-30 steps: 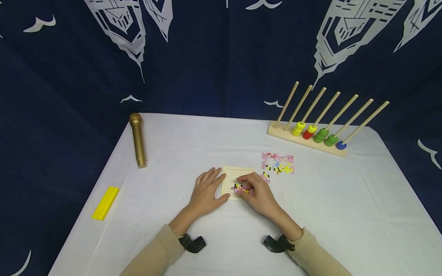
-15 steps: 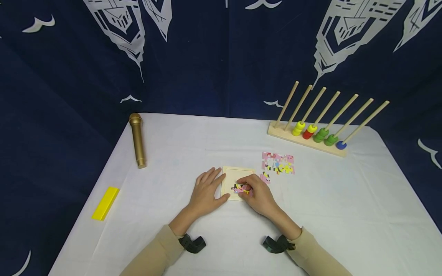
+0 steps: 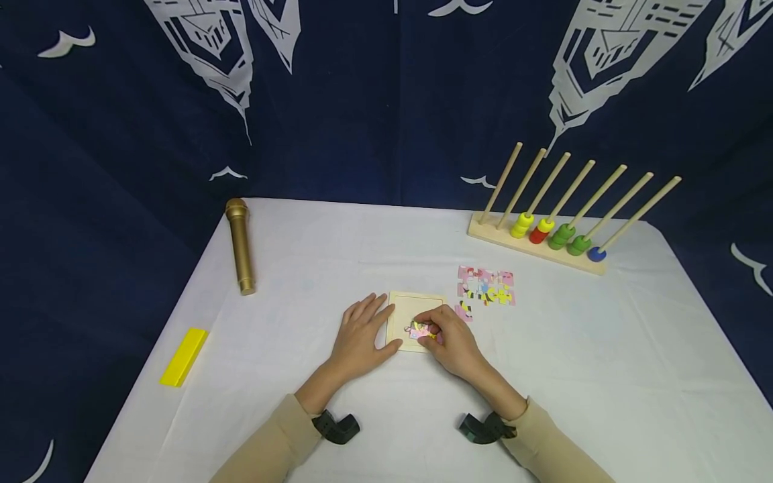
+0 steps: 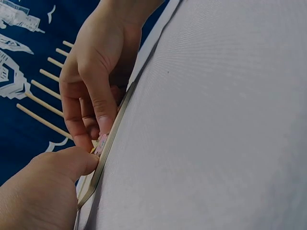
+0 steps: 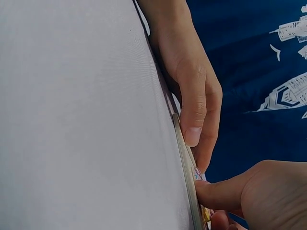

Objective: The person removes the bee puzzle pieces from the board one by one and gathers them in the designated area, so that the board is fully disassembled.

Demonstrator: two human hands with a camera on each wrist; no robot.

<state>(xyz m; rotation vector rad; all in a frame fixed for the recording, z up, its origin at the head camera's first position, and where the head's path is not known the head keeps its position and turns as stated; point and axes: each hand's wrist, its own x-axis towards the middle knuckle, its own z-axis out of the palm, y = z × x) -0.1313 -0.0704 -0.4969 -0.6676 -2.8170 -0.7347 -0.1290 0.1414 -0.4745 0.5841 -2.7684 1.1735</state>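
Observation:
A shallow light-wood puzzle tray [image 3: 401, 305] lies flat at the middle of the table. My left hand [image 3: 361, 339] rests along its left edge with fingers spread; in the left wrist view its thumb [image 4: 72, 163] touches the rim. Curled over the tray's right part, my right hand [image 3: 453, 341] pinches a pink-and-yellow puzzle piece [image 3: 418, 331] between thumb and fingertips. The fingers partly cover that piece, so whether a second one lies beneath cannot be told. Behind the right hand lies a loose puzzle piece [image 3: 464, 310], just below a group of several puzzle pieces [image 3: 506, 278].
A wooden peg abacus [image 3: 537, 249] with coloured beads stands at the back right. Toward the left edge lie a gold microphone [image 3: 242, 248] and a yellow block [image 3: 184, 357]. White cloth covers the table [image 3: 302, 255], with a dark blue patterned curtain [image 3: 338, 134] behind it.
The puzzle piece under my right fingers has tilted and shifted slightly, with a small movement of the thumb and fingers. My left hand stays where it was.

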